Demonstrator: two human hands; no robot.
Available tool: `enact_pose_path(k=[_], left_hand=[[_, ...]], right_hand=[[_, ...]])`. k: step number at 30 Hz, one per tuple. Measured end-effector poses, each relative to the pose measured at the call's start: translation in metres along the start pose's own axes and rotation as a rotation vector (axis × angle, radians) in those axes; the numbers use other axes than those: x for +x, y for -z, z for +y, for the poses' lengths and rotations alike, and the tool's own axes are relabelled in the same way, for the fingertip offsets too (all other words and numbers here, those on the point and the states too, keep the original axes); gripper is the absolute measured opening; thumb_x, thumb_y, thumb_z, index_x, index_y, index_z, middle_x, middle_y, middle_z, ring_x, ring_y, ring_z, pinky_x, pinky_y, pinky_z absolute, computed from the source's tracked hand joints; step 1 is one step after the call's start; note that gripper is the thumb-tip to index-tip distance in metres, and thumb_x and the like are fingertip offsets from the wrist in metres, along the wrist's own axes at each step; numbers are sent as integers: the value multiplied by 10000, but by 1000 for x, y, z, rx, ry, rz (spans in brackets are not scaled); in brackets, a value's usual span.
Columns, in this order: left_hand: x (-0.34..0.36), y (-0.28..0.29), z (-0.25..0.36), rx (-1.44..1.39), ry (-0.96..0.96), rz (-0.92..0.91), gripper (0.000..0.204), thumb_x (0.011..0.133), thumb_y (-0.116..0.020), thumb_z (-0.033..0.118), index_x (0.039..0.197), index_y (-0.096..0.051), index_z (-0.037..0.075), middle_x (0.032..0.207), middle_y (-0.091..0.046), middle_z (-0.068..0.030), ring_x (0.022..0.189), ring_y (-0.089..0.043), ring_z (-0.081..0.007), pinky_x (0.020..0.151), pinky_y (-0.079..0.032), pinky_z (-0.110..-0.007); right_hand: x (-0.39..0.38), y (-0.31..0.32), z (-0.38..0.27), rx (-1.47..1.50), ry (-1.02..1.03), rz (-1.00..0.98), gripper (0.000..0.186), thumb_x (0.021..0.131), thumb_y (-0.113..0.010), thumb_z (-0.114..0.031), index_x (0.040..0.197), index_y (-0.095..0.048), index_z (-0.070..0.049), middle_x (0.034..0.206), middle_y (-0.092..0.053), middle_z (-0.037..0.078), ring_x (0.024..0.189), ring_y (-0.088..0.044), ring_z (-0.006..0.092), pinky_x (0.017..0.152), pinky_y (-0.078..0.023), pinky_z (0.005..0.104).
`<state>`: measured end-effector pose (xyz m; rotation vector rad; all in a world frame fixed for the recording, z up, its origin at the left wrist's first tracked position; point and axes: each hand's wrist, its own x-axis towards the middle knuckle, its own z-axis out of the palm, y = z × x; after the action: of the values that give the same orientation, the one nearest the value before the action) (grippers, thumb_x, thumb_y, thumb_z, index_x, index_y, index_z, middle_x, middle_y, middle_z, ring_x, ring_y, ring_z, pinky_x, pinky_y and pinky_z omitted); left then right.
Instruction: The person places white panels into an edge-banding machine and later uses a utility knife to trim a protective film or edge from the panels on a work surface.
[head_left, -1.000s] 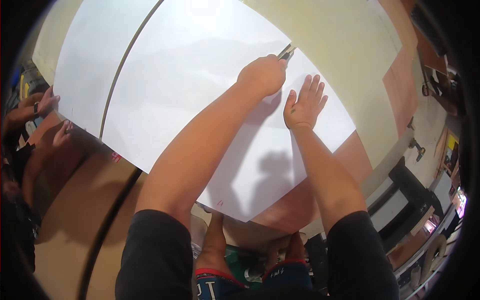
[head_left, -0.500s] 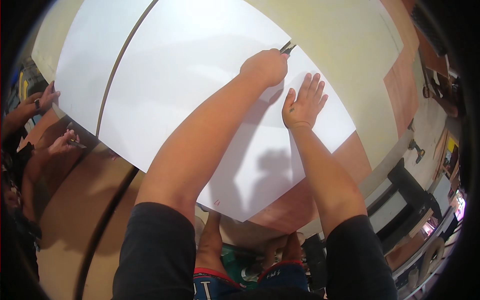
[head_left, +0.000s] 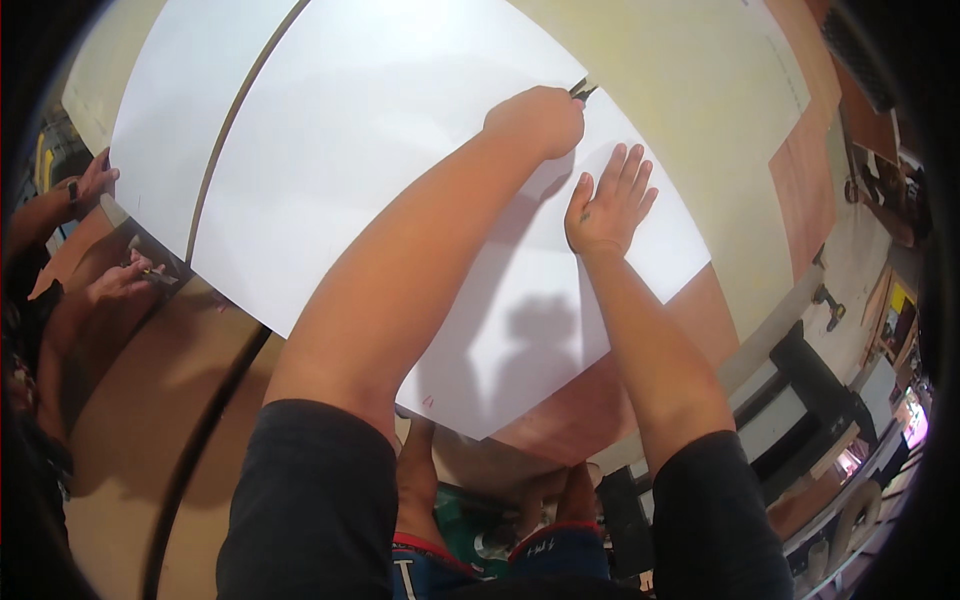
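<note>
My left hand (head_left: 537,122) is closed around a small black-and-metal tool (head_left: 586,93), apparently a cutter, at the far edge of a large white sheet (head_left: 330,160); much of the tool is hidden by the hand. Beside it, my right hand (head_left: 610,203) lies flat on the sheet with its fingers stretched out. The sheet rests over a reddish plywood board (head_left: 692,305) and a pale yellowish panel (head_left: 700,70). Shadows fall across the sheet below both hands.
A co-worker at the left grips the sheet's edge with one hand (head_left: 95,180); the other hand (head_left: 125,278) holds a metal tool. A long slot (head_left: 236,110) divides the white surface. A drill (head_left: 828,305) lies at the right, near a black frame (head_left: 795,370).
My left hand has moved slightly up and right along with its tool. My right hand stays flat. The co-worker's lower hand has come up holding a metal tool.
</note>
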<state>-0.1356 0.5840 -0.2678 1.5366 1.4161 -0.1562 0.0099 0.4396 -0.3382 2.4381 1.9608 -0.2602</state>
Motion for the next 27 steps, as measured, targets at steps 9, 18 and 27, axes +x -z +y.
enact_pose_path(k=[9,18,27], left_hand=[[-39,-2,-27,135,80,-94,433,1067,-381,331,1142,-708,57,1117,-725,-140,1024,-701,-338,884,-549,-472],[-44,5,-14,-31,53,81,481,1090,-329,355,1094,-639,-12,1011,-720,-203,953,-694,-370,841,-539,-495],[-2,-10,-6,-27,6,53,510,1092,-298,383,1119,-644,11,1025,-719,-195,971,-687,-366,856,-532,-493]], right_hand=[[1,-3,2,-41,-4,-7,707,1035,-377,-385,1639,-156,-89,1717,-81,138,1580,-40,363,1250,-14,572],[1,3,-3,-50,-1,-4,681,1041,-353,-371,1623,-185,-62,1708,-103,156,1571,-76,378,1246,-58,584],[1,4,-3,-29,3,2,681,1041,-358,-371,1622,-186,-61,1705,-110,157,1569,-75,388,1239,-65,597]])
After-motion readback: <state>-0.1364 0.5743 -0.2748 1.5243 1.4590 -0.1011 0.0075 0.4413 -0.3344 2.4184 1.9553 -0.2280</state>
